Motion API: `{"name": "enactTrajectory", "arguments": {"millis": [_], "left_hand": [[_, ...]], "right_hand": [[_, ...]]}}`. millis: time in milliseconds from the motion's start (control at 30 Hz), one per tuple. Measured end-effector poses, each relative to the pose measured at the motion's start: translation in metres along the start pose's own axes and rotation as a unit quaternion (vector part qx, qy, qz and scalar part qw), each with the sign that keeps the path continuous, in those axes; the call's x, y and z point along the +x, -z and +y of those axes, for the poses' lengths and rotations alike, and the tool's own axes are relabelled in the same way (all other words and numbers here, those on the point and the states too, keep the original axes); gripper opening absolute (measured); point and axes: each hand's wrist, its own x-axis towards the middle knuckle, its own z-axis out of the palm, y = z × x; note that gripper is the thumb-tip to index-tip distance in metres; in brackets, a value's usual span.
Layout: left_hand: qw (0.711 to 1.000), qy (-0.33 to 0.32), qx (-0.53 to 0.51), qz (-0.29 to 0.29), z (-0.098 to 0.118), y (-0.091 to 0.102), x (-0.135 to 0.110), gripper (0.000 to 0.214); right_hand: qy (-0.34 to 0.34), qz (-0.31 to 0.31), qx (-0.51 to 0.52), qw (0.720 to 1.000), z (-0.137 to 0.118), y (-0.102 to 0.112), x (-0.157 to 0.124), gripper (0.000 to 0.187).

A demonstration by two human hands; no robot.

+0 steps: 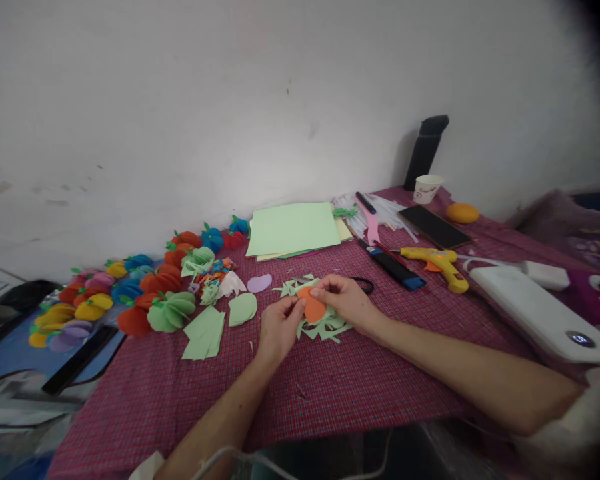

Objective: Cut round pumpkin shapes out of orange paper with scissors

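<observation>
Head: orange paper (pixel 315 309) between fingers (pixel 330 283)

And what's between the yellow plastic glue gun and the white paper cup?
In the head view, a black rectangular phone lies between the glue gun and the paper cup.

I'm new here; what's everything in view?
Checked tablecloth: one, dark red, centre
Layered paper ornaments: many, multicoloured, left
Rectangular paper stack: one, mostly green, back
Cut paper pieces: several, pale green and lilac, left
Paper scrap piles: two, multicoloured and green, centre
Plastic glue gun: one, yellow, right
Thin sticks: many, white, back right
Slim pen: one, black, near sticks
Curved strip: one, pink, beside pen
Long narrow object: one, black-blue, right
Flat phone: one, black, right
Paper cup: one, white, back right
Round object: one, orange, right
Rectangular device: one, white, right
Upright object: one, black, against wall
Rounded paper piece: one, orange, centre
Left hand: one, bare, pinching that piece
Right hand: one, bare, likewise
</observation>
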Motion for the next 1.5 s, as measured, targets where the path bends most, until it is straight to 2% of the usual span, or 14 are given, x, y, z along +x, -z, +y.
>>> {"name": "enactTrajectory", "arguments": {"millis": [133,233,367,500,733,967,1100,1500], "left_hand": [[1.0,0.006,0.006,-0.001,0.001,0.0,-0.001,0.033],[0.999,0.015,-0.033,-0.006,0.002,-0.001,0.0,0.032],[0.997,0.027,-0.066,-0.008,0.004,0.0,0.001,0.031],[0.997,0.03,-0.074,-0.01,0.005,0.0,0.002,0.031],[0.983,0.048,-0.15,-0.099,0.007,0.003,0.002,0.031],[0.975,0.041,-0.126,-0.179,0.01,0.017,0.004,0.034],[0.971,0.045,-0.093,-0.216,0.012,0.018,0.003,0.035],[0.976,0.057,-0.022,-0.207,0.009,0.012,0.0,0.042]], "right_hand": [[-0.007,-0.004,0.005,1.0,0.001,-0.001,0.0,0.021],[-0.011,-0.003,0.034,0.999,0.002,-0.002,0.0,0.021],[-0.026,0.0,0.092,0.995,0.002,-0.004,0.0,0.036],[-0.036,0.002,0.119,0.992,0.0,-0.004,0.0,0.04],[-0.055,-0.043,0.164,0.984,-0.003,-0.002,-0.001,0.04],[-0.059,-0.042,0.179,0.981,-0.008,0.0,-0.001,0.04],[-0.058,-0.037,0.186,0.98,-0.008,0.001,0.001,0.04],[-0.056,-0.044,0.193,0.979,-0.004,0.0,0.0,0.037]]}}
